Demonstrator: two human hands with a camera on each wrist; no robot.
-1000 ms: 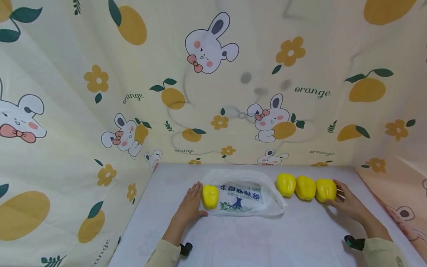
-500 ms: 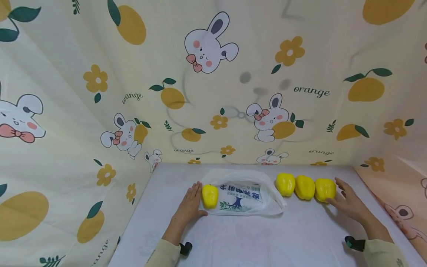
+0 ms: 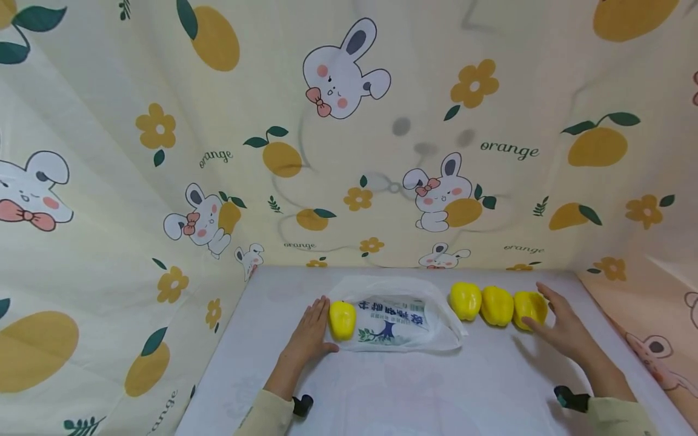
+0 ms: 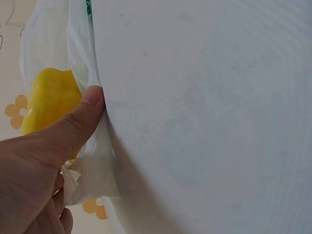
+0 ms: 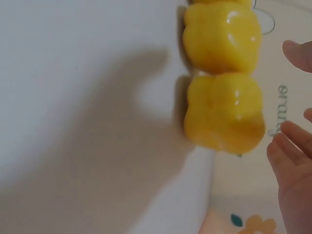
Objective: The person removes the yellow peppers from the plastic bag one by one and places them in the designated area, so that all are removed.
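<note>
My left hand rests along the left end of a white plastic bag with blue print and a tree picture. Its fingers lie straight beside a yellow bell pepper that sits on the bag, and the thumb touches the bag's near edge. In the left wrist view, bag film rises beside that pepper. My right hand is spread, holding nothing, by the rightmost pepper of a row of three. In the right wrist view, its fingers stand apart from that pepper.
The middle pepper and the left pepper of the row stand right of the bag, close together. All lie on a white table. A patterned cloth with rabbits and oranges hangs behind and at both sides.
My right hand first spread away from the rightmost pepper, then moved left, now overlapping it in the head view. My left hand, the bag and the peppers have stayed in place.
</note>
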